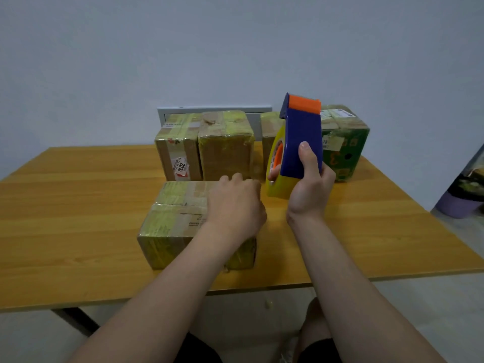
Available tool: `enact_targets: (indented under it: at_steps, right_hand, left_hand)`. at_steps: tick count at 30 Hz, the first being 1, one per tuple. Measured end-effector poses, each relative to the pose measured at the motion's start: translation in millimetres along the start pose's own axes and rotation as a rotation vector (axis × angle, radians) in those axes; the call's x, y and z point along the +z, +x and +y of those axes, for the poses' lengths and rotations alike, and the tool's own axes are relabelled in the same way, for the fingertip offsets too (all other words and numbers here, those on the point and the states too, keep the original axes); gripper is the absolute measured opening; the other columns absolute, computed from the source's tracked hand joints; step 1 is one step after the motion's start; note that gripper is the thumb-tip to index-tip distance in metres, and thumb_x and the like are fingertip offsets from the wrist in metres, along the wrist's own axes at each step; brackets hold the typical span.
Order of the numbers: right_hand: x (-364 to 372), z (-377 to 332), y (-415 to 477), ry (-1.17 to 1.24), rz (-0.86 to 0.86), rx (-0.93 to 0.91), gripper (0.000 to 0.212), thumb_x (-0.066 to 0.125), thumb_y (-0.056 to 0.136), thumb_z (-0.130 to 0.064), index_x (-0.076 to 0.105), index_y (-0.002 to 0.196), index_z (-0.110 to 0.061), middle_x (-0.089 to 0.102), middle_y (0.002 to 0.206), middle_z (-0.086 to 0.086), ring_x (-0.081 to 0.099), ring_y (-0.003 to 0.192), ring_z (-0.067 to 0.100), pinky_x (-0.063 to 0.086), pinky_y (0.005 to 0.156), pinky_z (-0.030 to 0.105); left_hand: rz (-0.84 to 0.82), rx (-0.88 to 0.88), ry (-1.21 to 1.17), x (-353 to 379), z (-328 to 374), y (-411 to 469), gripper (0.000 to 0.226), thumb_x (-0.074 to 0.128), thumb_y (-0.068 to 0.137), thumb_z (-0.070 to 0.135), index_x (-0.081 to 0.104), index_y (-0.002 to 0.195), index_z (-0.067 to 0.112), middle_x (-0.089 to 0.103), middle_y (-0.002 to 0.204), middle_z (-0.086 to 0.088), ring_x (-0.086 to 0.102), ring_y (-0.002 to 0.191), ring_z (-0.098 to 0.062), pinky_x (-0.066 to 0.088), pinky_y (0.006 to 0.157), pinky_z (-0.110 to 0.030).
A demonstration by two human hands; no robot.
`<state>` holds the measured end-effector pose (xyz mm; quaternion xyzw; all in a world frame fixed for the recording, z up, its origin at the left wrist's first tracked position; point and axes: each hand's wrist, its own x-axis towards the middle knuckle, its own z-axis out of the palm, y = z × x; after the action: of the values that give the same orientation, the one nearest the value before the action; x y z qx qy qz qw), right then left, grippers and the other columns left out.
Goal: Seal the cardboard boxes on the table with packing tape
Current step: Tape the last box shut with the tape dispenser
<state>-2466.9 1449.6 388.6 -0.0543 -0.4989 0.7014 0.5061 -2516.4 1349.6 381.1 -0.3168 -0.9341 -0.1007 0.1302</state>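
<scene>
**Dispenser raised beside the nearest box**

- Bottom of view: dark shorts (pixel 199 349) and bare knees below the desk (pixel 78 218) edge. Both bare forearms reaching forward over the wood-grain top.
- Nearest box (pixel 170 224): brown cardboard, lying flat on the desk close to the front edge, a little left of centre. Yellowish tape already across the top and down the front face, with a printed label partly visible on top.
- Left grip (pixel 235 205): palm down on the right half of that box's top. Fingers bent over the far top edge, clasping it, tips hidden.
- Right grip (pixel 310 189): wrapped round the tape dispenser (pixel 303 137), thumb pressed up the blue back, a fingertip showing through the core. Dispenser upright, clear of the desk, just right of the nearest box, orange piece on top.
- Tape roll (pixel 277 189): yellow, mounted in the dispenser, orange core.
- Back row on the desk, left to right: labelled box (pixel 178 148) with red-and-white stickers, yellow-taped box (pixel 226 145) touching it, narrow box (pixel 269 132) partly hidden behind the dispenser, green box (pixel 345 148) with taped top.
- Behind the row: grey wall panel (pixel 214 110) on a plain pale wall.
- Far right, on the floor: purple bucket (pixel 455 203).
</scene>
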Motion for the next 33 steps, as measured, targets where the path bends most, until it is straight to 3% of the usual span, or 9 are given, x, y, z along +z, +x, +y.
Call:
enact_targets:
  at_steps: [5,9,11,14,17,21,27,30,33]
  right_hand:
    - [-3,-4,1,-0.040,0.038,0.005,0.024,0.060,0.098,-0.030,0.079,0.087,-0.040,0.074,0.074,-0.013,0.071,0.063,0.004,0.053,0.054,0.015]
    - [-6,0,-3,-0.057,-0.034,0.020,0.023,0.060,0.098,-0.033,0.078,0.089,-0.043,0.074,0.076,-0.006,0.070,0.063,0.009,0.054,0.056,0.020]
    - [-3,3,-5,-0.035,-0.051,0.056,0.018,0.061,0.097,-0.036,0.078,0.091,-0.039,0.073,0.079,0.000,0.069,0.062,0.014,0.055,0.056,0.025]
    - [8,13,-7,-0.006,-0.103,0.093,0.023,0.062,0.096,-0.038,0.074,0.100,-0.018,0.070,0.082,0.013,0.067,0.061,0.025,0.056,0.057,0.034]
    - [23,24,-11,-0.021,-0.158,0.114,0.029,0.059,0.097,-0.036,0.070,0.100,-0.009,0.069,0.079,0.013,0.066,0.059,0.024,0.056,0.057,0.033]
    - [35,37,-17,-0.031,-0.200,0.107,0.038,0.060,0.096,-0.034,0.066,0.105,0.003,0.067,0.084,0.016,0.066,0.063,0.027,0.053,0.054,0.026]
    - [32,35,-20,-0.044,-0.275,0.119,0.039,0.058,0.096,-0.031,0.064,0.105,0.007,0.064,0.086,0.021,0.064,0.065,0.027,0.054,0.056,0.025]
    - [34,24,-13,-0.123,-0.342,0.140,0.037,0.060,0.096,-0.033,0.067,0.095,0.003,0.066,0.081,0.019,0.064,0.062,0.031,0.053,0.053,0.030]
    - [33,8,2,-0.166,-0.436,0.188,0.048,0.062,0.095,-0.036,0.067,0.089,0.011,0.065,0.070,0.023,0.063,0.053,0.032,0.052,0.053,0.036]
  left_hand:
    - [-0.095,-0.101,-0.077,10,4,15,0.011,0.074,0.082,0.028,0.068,0.090,0.028,0.066,0.090,0.004,0.063,0.095,-0.023,0.053,0.088,-0.044]
    - [-0.188,-0.072,-0.455,0,-21,14,0.023,0.078,0.088,0.045,0.067,0.106,0.036,0.069,0.090,0.011,0.067,0.086,-0.008,0.058,0.073,-0.031]
    - [-0.120,-0.125,-0.600,-12,-47,7,0.032,0.074,0.090,0.051,0.063,0.116,0.037,0.070,0.101,0.010,0.068,0.090,-0.006,0.059,0.075,-0.032]
    - [0.033,-0.324,-0.215,-18,-99,-5,0.055,0.065,0.090,0.062,0.053,0.134,0.032,0.057,0.134,-0.006,0.055,0.124,-0.029,0.051,0.100,-0.050]
    - [-0.180,-0.515,-0.158,-13,-128,-18,0.082,0.049,0.092,0.076,0.030,0.155,0.027,0.051,0.145,-0.018,0.052,0.129,-0.044,0.046,0.097,-0.049]
    - [-0.248,-0.446,-0.165,0,-138,-17,0.082,0.032,0.100,0.072,0.012,0.164,0.025,0.059,0.143,-0.021,0.057,0.126,-0.043,0.048,0.095,-0.046]
    - [-0.232,-0.366,-0.016,5,-146,-12,0.086,0.023,0.098,0.076,0.007,0.166,0.025,0.063,0.137,-0.020,0.059,0.122,-0.042,0.048,0.092,-0.044]
    - [-0.264,-0.297,-0.045,4,-152,-7,0.089,0.026,0.093,0.084,0.009,0.165,0.034,0.061,0.142,-0.016,0.059,0.125,-0.040,0.048,0.094,-0.043]
    - [-0.285,-0.064,-0.208,-2,-149,1,0.086,0.039,0.083,0.090,0.026,0.158,0.049,0.058,0.149,-0.002,0.059,0.125,-0.027,0.048,0.095,-0.040]
